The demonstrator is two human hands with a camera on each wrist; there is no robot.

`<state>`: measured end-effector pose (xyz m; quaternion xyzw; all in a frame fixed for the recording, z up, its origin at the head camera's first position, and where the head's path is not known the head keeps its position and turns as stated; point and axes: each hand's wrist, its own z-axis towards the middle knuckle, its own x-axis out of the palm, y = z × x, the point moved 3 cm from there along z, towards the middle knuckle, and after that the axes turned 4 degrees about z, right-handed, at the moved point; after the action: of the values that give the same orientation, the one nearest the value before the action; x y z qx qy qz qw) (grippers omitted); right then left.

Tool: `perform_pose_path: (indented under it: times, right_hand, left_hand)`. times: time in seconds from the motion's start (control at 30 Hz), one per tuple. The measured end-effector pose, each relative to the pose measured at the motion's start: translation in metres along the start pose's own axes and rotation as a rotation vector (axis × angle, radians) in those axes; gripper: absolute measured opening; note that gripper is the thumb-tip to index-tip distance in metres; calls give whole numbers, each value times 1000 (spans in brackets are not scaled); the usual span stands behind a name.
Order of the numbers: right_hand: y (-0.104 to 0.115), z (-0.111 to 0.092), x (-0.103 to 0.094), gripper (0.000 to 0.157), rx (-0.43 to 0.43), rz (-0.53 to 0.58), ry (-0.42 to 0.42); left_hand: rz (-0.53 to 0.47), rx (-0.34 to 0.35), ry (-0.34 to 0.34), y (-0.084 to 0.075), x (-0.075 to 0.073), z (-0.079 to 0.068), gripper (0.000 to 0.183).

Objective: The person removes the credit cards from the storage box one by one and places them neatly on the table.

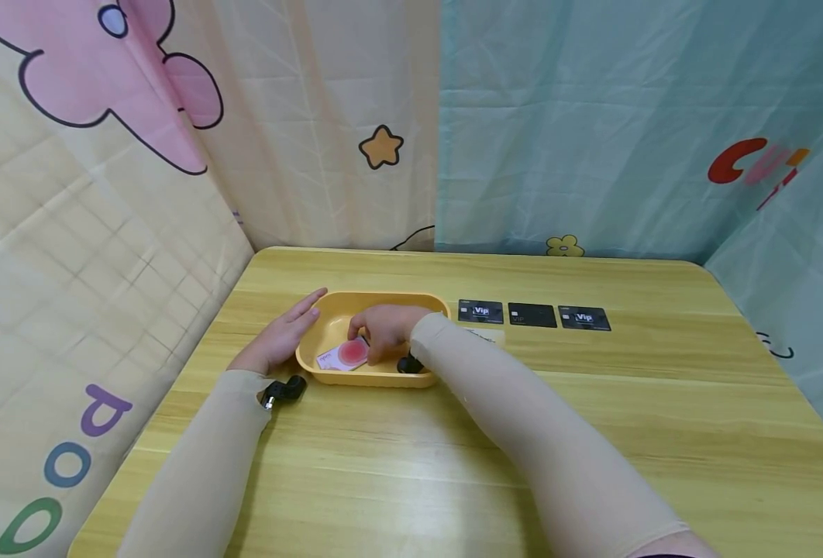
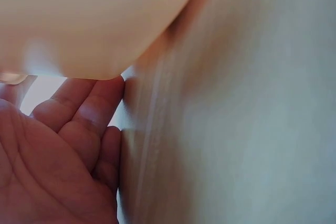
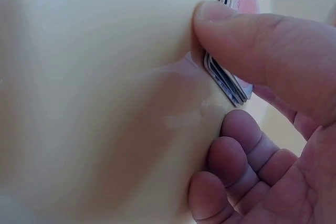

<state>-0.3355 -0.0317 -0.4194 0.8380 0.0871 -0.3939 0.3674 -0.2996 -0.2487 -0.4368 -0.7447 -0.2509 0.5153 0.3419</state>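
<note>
A yellow plastic basin (image 1: 363, 379) stands on the wooden table. Against its left outer side rests my left hand (image 1: 277, 339), fingers extended; in the left wrist view the fingertips (image 2: 107, 90) touch the basin wall. My right hand (image 1: 387, 325) reaches inside, at the right end of a small stack of cards (image 1: 342, 356) whose top one is white with a pink-red circle. In the right wrist view the thumb (image 3: 231, 22) lies along the near side of the stack and the index finger is mostly hidden behind it; they pinch the stack's edge.
To the right of the basin, a black VIP card (image 1: 480, 311), a plainer black card (image 1: 532, 315) and another black VIP card (image 1: 584, 318) lie in a row. A pale card (image 1: 490, 335) is partly hidden by the right sleeve. Printed curtains (image 1: 579, 132) surround the table.
</note>
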Motion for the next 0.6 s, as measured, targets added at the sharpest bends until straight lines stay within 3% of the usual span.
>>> perform_pose_path:
  times: [0.6]
  right_hand:
    - [2,0,-1,48,2,19,19]
  left_hand:
    - [18,-3,-1,2,-2,1,60]
